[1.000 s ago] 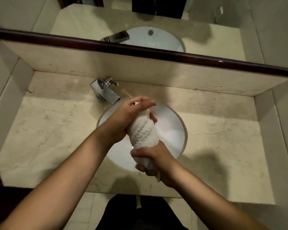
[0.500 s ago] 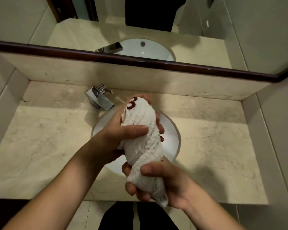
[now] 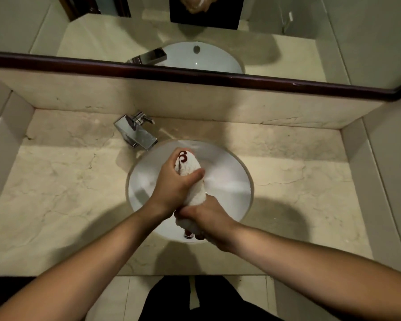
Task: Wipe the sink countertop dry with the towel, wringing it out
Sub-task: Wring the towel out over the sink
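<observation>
Your left hand (image 3: 174, 181) gripping the upper end of the twisted white towel (image 3: 192, 181), dark red mark showing, your right hand (image 3: 208, 218) clenching its lower end, over the round sink (image 3: 229, 172), marble surface (image 3: 56, 193) around

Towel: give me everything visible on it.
The towel is white looped terry, twisted into a tight roll, with a dark red embroidered mark at its far end. It is held above the white sink basin. The left hand grips its upper part, the right hand its near end.
</observation>
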### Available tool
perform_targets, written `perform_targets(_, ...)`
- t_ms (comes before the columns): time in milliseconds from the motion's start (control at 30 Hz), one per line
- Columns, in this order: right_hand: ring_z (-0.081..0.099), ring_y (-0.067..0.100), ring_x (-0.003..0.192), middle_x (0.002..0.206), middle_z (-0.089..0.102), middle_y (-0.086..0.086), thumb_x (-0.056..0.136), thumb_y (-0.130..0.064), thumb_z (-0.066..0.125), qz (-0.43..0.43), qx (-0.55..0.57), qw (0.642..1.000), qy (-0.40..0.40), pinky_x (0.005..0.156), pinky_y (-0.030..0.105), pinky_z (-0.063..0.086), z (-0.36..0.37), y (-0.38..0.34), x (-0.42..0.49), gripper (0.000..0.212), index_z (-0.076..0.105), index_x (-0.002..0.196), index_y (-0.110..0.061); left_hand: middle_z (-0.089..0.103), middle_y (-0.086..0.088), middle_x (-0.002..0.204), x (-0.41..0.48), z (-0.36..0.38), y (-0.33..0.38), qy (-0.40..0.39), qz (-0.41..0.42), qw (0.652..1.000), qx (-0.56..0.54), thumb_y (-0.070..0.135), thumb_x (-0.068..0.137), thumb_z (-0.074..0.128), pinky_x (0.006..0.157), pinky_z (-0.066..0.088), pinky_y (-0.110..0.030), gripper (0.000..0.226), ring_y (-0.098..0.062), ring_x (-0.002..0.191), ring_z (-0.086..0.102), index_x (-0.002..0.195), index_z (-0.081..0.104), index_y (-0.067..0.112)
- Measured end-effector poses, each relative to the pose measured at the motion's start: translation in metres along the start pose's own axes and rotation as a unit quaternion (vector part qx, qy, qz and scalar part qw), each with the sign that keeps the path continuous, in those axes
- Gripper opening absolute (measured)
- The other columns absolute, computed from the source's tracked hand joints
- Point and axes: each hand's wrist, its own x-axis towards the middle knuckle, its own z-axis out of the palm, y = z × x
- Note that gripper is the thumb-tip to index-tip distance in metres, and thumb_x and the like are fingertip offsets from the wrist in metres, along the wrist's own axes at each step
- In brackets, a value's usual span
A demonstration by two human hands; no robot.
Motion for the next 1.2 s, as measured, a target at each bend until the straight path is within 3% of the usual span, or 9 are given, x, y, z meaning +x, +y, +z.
perform_targets(167,0.059,0.022,0.052,0.07,0.066,0.006,0.074,-0.017,0.074,-0.012,0.011,1.0,0.002,0.047,0.026,0.035,0.0,0.004,0.005,0.028,0.062,0.098,-0.01,0.069,-0.014,0.096,0.006,-0.011,-0.004,-0.051,-0.017,0.998,-0.024,0.013,0.08,0.082,0.08,0.061,-0.052,0.036,-0.042,0.092,0.071,0.106,0.059,0.023)
perform_targets(333,0.056,0.033,0.063,0.067,0.063,0.009,0.075,-0.019,0.081,-0.015,0.05,0.998,-0.031,0.045,0.025,0.031,-0.011,-0.006,-0.009,0.036,0.062,0.104,-0.013,0.073,-0.007,0.111,0.011,-0.027,0.021,-0.184,-0.01,0.981,-0.066,0.023,0.083,0.079,0.083,0.06,-0.038,0.048,-0.028,0.104,0.073,0.124,0.055,0.012)
perform_targets(433,0.055,0.029,0.059,0.073,0.061,0.012,0.062,-0.027,0.083,0.013,0.162,0.977,-0.139,0.048,0.027,0.035,-0.024,-0.002,-0.02,0.053,0.056,0.104,-0.01,0.06,-0.02,0.14,0.017,-0.035,0.031,-0.293,-0.045,0.945,-0.136,0.047,0.079,0.082,0.102,0.053,-0.053,0.077,-0.039,0.129,0.059,0.136,0.049,0.007)
perform_targets(533,0.059,0.018,0.052,0.079,0.063,0.009,0.065,-0.031,0.089,0.026,0.229,0.926,-0.299,0.043,0.02,0.043,-0.029,0.0,-0.033,0.062,0.052,0.108,-0.008,0.043,-0.02,0.156,0.018,-0.027,0.043,-0.351,-0.03,0.915,-0.195,0.039,0.08,0.084,0.107,0.043,-0.066,0.081,-0.042,0.144,0.042,0.139,0.044,0.0)
perform_targets(633,0.064,0.022,0.069,0.096,0.065,0.014,0.066,-0.032,0.092,-0.009,0.212,0.923,-0.32,0.048,0.024,0.05,-0.029,-0.005,-0.036,0.072,0.054,0.121,-0.005,0.065,-0.021,0.123,0.017,-0.021,0.053,-0.397,-0.019,0.887,-0.233,0.031,0.081,0.083,0.097,0.051,-0.064,0.061,-0.044,0.119,0.063,0.129,0.056,0.005)
perform_targets(700,0.062,0.025,0.074,0.104,0.062,0.02,0.06,-0.027,0.095,-0.049,0.195,0.943,-0.265,0.046,0.024,0.049,-0.03,-0.009,-0.041,0.085,0.053,0.127,0.002,0.066,-0.013,0.092,0.014,-0.025,0.06,-0.367,0.008,0.906,-0.212,0.031,0.081,0.082,0.094,0.049,-0.067,0.036,-0.037,0.093,0.07,0.103,0.065,0.008)
perform_targets(900,0.059,0.026,0.067,0.093,0.066,0.015,0.064,-0.008,0.089,-0.094,0.017,0.98,-0.176,0.046,0.026,0.049,-0.037,-0.013,-0.05,0.066,0.058,0.121,-0.019,0.065,-0.014,0.078,-0.011,-0.025,0.068,-0.27,0.023,0.955,-0.119,0.014,0.083,0.072,0.085,0.052,-0.054,0.015,-0.033,0.08,0.066,0.081,0.059,0.008)
perform_targets(1033,0.054,0.011,0.047,0.069,0.064,-0.001,0.079,-0.001,0.082,-0.059,-0.095,0.988,-0.109,0.042,0.023,0.041,-0.03,-0.013,-0.036,0.044,0.061,0.114,-0.016,0.064,-0.018,0.072,-0.017,-0.011,0.058,-0.154,0.03,0.987,-0.032,0.006,0.089,0.07,0.068,0.057,-0.042,0.018,-0.033,0.07,0.067,0.107,0.066,0.006)
perform_targets(1200,0.05,0.023,0.055,0.065,0.06,0.005,0.076,-0.006,0.074,0.005,-0.087,0.996,-0.005,0.041,0.021,0.031,-0.018,0.008,0.004,0.039,0.062,0.113,-0.005,0.065,-0.022,0.065,0.016,0.0,0.009,-0.067,0.007,0.997,0.034,-0.005,0.095,0.054,0.066,0.056,-0.033,0.048,-0.025,0.059,0.065,0.133,0.068,0.021)
